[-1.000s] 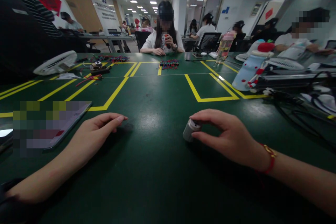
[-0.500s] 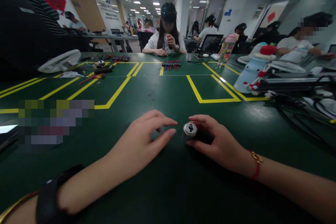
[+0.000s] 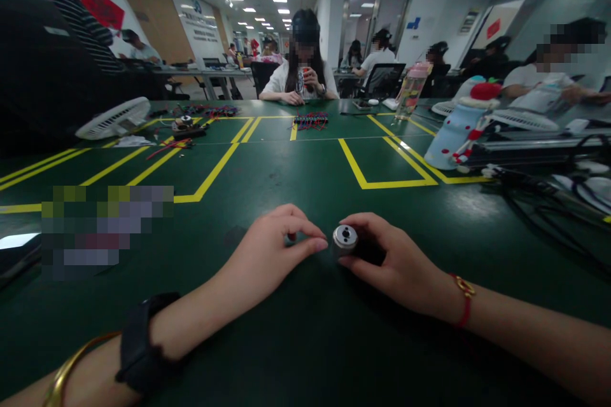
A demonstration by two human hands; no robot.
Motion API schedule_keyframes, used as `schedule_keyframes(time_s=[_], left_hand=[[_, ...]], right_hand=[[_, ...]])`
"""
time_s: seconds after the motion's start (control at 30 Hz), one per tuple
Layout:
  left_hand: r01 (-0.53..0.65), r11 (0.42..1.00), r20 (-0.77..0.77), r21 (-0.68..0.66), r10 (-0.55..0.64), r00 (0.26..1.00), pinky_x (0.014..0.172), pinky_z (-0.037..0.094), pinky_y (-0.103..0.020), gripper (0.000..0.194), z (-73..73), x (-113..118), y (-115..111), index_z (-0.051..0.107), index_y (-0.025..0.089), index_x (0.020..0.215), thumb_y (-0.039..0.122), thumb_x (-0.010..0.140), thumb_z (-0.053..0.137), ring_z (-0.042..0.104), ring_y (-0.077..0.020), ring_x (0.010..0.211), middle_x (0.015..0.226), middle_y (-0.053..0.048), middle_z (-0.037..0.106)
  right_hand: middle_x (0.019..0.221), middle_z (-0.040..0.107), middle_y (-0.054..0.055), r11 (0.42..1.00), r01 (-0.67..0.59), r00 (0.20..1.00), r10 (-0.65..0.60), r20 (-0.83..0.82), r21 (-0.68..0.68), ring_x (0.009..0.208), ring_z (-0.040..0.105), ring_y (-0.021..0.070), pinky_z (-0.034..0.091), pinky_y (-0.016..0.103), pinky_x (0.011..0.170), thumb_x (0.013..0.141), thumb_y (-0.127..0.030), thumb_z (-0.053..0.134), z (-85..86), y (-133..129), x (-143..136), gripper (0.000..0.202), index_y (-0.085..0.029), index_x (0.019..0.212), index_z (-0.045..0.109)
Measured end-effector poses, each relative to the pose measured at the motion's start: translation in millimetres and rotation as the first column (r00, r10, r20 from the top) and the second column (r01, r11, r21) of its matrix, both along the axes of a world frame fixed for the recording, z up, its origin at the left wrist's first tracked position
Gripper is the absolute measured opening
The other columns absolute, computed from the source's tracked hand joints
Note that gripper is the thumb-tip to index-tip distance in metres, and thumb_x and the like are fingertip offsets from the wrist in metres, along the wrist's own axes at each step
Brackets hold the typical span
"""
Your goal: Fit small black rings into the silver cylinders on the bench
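A small silver metal cylinder (image 3: 345, 240), motor-like, stands upright on the green table in front of me. Its round top has a dark centre and small dark holes. My right hand (image 3: 384, 253) curls around its right side, thumb in front and fingers behind, gripping it. Just left of the cylinder is my left hand (image 3: 281, 245), apart from it, with thumb and index finger brought together in a pinch. Whatever may be between those fingertips is hidden or too small to name.
Yellow tape lines (image 3: 401, 184) mark the green table. A blue bottle (image 3: 449, 133), a black cable (image 3: 534, 197) and dark metal bars lie to the right. A white fan (image 3: 114, 119) and wired parts (image 3: 184, 130) are at far left. Across the table a person (image 3: 303, 76) holds a can.
My left thumb and index finger have closed into a pinch, slightly nearer the cylinder. The small dark piece that stood up on the cylinder's top no longer shows there. My right hand stays around the cylinder.
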State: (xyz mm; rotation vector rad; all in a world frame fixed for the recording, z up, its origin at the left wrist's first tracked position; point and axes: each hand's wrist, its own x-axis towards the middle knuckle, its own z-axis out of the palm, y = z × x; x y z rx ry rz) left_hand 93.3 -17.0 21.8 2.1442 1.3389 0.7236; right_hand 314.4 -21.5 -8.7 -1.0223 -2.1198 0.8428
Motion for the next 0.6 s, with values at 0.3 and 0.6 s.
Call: schedule_keyframes(time_s=[0.3,0.6], left_hand=[[0.09,0.996,-0.094,0.012,-0.088,0.992,0.074,0.044,-0.03,0.012,-26.7,1,2,0.074,0.027,0.086,0.033,0.085,0.064,0.058,-0.018,0.085,0.086,-0.001,0.062],[-0.102,0.994,0.014,-0.03,0.103,0.995,0.077,0.044,-0.029,0.026,-10.4,-23,3,0.07,0.027,0.101,0.043,0.089,0.054,0.061,-0.0187,0.087,0.095,-0.001,0.067]], right_hand=[[0.11,0.062,0.0,1.0,0.013,1.0,-0.014,0.027,0.02,0.097,0.06,0.0093,0.05,0.024,0.087,0.08,-0.024,0.063,0.2,1,2,0.041,-0.026,0.119,0.048],[0.107,0.063,0.0,0.989,0.112,0.991,-0.117,0.057,0.094,0.095,0.062,0.0101,0.051,0.025,0.086,0.078,-0.031,0.065,10.5,8,15,0.038,-0.025,0.112,0.052]])
